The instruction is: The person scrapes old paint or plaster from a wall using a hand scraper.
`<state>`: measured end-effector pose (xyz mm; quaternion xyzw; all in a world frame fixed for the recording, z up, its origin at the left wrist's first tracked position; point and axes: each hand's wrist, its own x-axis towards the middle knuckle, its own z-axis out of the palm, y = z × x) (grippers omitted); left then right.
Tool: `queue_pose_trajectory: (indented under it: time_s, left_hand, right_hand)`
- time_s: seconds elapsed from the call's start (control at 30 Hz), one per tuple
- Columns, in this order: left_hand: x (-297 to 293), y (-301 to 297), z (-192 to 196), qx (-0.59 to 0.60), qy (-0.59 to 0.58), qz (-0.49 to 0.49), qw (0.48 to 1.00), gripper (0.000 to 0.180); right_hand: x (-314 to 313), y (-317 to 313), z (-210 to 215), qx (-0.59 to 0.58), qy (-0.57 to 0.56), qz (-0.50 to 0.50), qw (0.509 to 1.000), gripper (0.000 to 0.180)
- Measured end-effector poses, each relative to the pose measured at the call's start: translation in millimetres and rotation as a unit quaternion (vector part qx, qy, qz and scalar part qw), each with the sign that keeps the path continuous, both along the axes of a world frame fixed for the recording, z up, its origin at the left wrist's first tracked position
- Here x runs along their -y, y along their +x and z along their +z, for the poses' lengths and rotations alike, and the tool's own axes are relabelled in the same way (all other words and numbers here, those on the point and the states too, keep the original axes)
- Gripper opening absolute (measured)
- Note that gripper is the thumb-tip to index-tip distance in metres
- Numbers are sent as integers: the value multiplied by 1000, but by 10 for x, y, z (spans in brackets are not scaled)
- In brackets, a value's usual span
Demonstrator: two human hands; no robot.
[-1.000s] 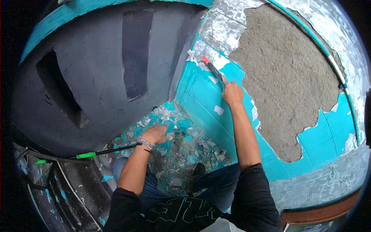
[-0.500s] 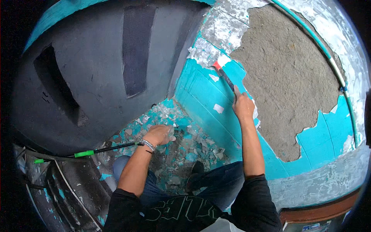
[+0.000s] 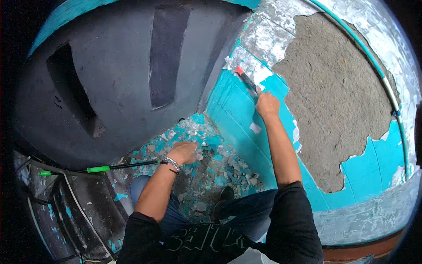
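Note:
My right hand (image 3: pixel 267 104) is closed round the dark handle of a paint scraper (image 3: pixel 249 82) with a red part at its far end. That end rests against the wall, where turquoise paint (image 3: pixel 233 101) meets a scraped whitish patch (image 3: pixel 252 61). My right arm is stretched forward. Lower and to the left, my left hand (image 3: pixel 183 152) hangs over the paint flakes (image 3: pixel 220 154) on the floor, its fingers curled. What those fingers hold, if anything, I cannot make out. A chain bracelet (image 3: pixel 172 163) circles the left wrist.
A dark grey panel (image 3: pixel 123 88) with black strips stands at left. A black pole with green grips (image 3: pixel 99 169) runs toward my left wrist. Bare rough plaster (image 3: pixel 334 97) shows on the right wall, with a turquoise and white pipe (image 3: pixel 387 81) along it. My shoe (image 3: pixel 226 193) stands among flakes.
The scraper and my right hand have moved left across the wall, toward the corner by the grey panel. The view has shifted slightly. My left hand stays in much the same place.

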<state>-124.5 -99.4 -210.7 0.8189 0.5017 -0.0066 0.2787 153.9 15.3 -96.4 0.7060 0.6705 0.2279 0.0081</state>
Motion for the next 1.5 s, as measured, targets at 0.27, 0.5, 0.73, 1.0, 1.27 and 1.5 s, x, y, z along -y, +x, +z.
queue_pose_trajectory:
  time_s: [0.27,0.5,0.73,1.0,1.27,1.5]
  left_hand:
    - [97,-63,33,-8,29,-20,999,47]
    - [11,-11,22,19,22,-21,999,52]
    - [-6,14,4,23,10,-56,998,54]
    - [-25,62,-34,-13,40,-46,998,54]
    - [-56,170,-69,6,41,-48,998,56]
    - [-27,89,-58,6,31,-38,999,54]
  right_hand:
    - [340,152,123,24,-16,-39,999,46]
    - [-369,-147,43,14,-2,26,1000,49]
    - [-154,131,-195,24,-26,74,997,53]
    - [-176,216,-103,1,52,-22,998,44]
    - [-254,53,-406,29,14,45,998,46]
    - [-8,205,-507,-12,7,87,996,48]
